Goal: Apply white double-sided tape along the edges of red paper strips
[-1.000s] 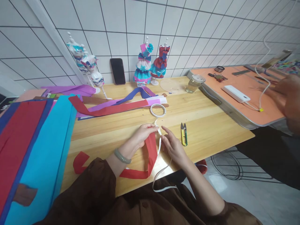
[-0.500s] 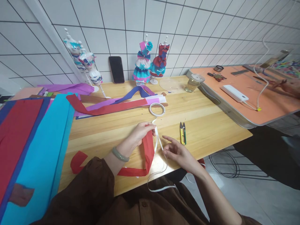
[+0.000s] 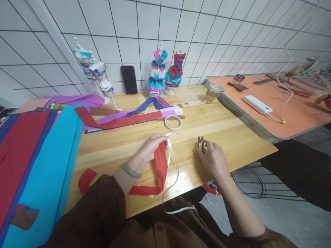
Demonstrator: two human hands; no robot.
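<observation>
My left hand (image 3: 152, 147) is closed, pinching the upper end of a folded red crepe paper strip (image 3: 161, 165) together with a narrow white ribbon (image 3: 169, 141). The ribbon's long tail loops down over the table edge onto my lap. Farther right, my right hand (image 3: 214, 159) has its fingers around a pair of thread snips (image 3: 199, 142) on the table; the blades point away from me and the handles are mostly hidden. A roll of double-sided tape (image 3: 173, 118) lies just beyond my left hand. Beside my left forearm is a red paper scrap (image 3: 85, 181).
Coloured paper sheets (image 3: 55, 148) cover the left side, with several strips (image 3: 124, 120) behind. Dressed mini mannequins (image 3: 156, 77), a phone (image 3: 128, 80) and a lidded glass (image 3: 212, 93) stand along the back. Another person's hand (image 3: 323, 101) is at the orange table (image 3: 292, 120).
My right hand has left the ribbon's side and moved right onto the thread snips. My left hand keeps its pinch on the red strip and ribbon, nearly unmoved.
</observation>
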